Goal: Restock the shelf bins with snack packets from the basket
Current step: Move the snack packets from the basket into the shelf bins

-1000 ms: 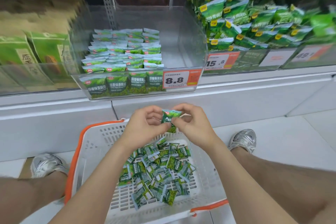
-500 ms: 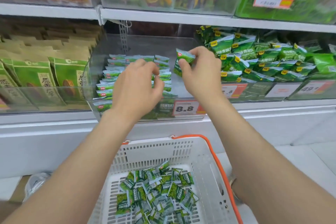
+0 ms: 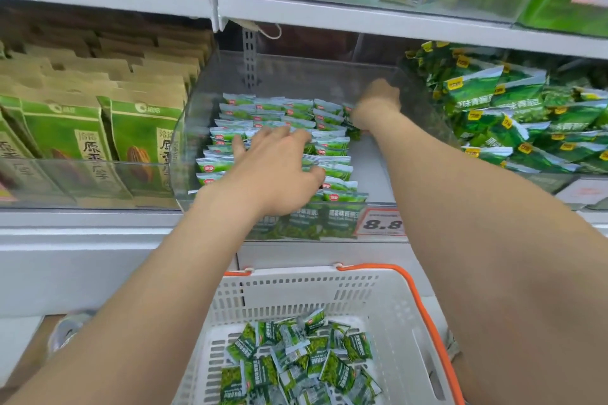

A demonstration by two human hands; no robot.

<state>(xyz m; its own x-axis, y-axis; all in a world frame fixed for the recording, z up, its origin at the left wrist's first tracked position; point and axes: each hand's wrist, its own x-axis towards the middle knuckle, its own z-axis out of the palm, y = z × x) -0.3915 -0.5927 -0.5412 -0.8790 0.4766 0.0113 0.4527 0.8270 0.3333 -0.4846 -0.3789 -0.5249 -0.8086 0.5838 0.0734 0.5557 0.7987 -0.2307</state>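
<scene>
The right hand (image 3: 376, 105) has reached deeper into the bin (image 3: 296, 76), and its packet (image 3: 352, 131) is now down beside the back rows (image 3: 332, 145). I cannot tell its grip. The left hand (image 3: 276, 171), grip wide, now rests on the rows.

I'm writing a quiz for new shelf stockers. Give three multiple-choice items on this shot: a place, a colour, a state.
1. Where is the right hand? A on the floor; B deep in the clear bin; C on the top shelf.
2. The rim of the basket is? A blue; B orange; C black.
3. The left hand? A flat on the packets; B a fist; C gripping the basket.
Key: B, it reaches the bin's back right; B, orange edging shows; A, it rests spread on the rows.
</scene>
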